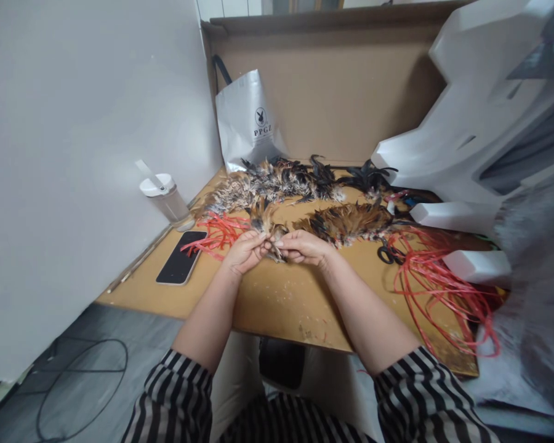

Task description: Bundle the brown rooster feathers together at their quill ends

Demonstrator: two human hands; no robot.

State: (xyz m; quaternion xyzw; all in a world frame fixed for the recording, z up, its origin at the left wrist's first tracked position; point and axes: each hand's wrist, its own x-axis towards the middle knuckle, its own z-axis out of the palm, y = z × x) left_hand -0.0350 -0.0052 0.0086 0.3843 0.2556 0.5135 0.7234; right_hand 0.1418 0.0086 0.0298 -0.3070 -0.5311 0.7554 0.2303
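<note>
My left hand (pixel 248 249) pinches a small bunch of brown feathers (pixel 261 215) that fans up above the fingers. Close beside it, my right hand (pixel 305 247) is also closed in a pinch at the lower part of the bunch; whether it grips feathers or a thin strand is too small to tell. Behind the hands lies a long heap of brown, black and whitish feathers (pixel 277 181). A row of golden-brown feather bunches (pixel 348 223) lies just beyond my right hand. Red plastic strips (pixel 221 231) lie left of my left hand.
A phone (pixel 181 258) lies on the table (pixel 277 301) at left, near a lidded drink cup (pixel 167 200). A silver bag (pixel 244 123) stands at the back. At right are black-handled scissors (pixel 390 253), long red strips (pixel 443 295) and white foam pieces (pixel 477 266). Cardboard (pixel 332 80) walls the rear.
</note>
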